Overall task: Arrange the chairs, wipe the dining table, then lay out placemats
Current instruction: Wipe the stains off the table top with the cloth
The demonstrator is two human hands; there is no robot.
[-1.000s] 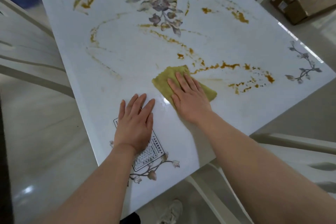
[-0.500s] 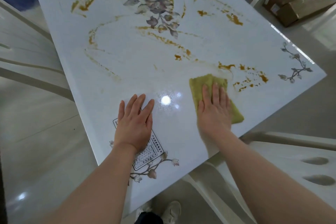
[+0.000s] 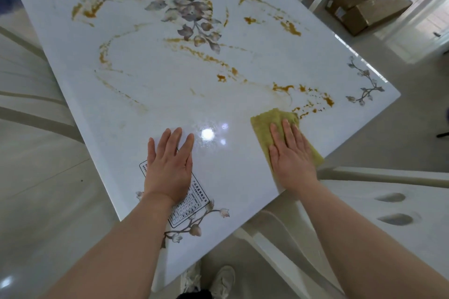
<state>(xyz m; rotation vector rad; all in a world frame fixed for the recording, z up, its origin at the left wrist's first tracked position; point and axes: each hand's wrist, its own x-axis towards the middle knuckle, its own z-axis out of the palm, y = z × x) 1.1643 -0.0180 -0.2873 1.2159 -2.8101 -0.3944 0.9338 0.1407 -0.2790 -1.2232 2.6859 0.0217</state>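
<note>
- The surface [image 3: 170,94] is a glossy white top, printed with a grey-purple flower spray in the middle and small sprigs at its corners. Orange-brown smears [image 3: 281,87] run across it in arcs and blotches.
- A white chair [image 3: 388,238] stands just beside its near right edge.
- The right grip [image 3: 290,160] lies flat with straight fingers, pressing on the cloth near that edge.
- The left grip [image 3: 168,167] rests flat and open on the surface, partly covering a printed label [image 3: 192,206].
- The cloth [image 3: 263,121] is yellow-green and folded, its far corner just beside the nearest smears.
</note>
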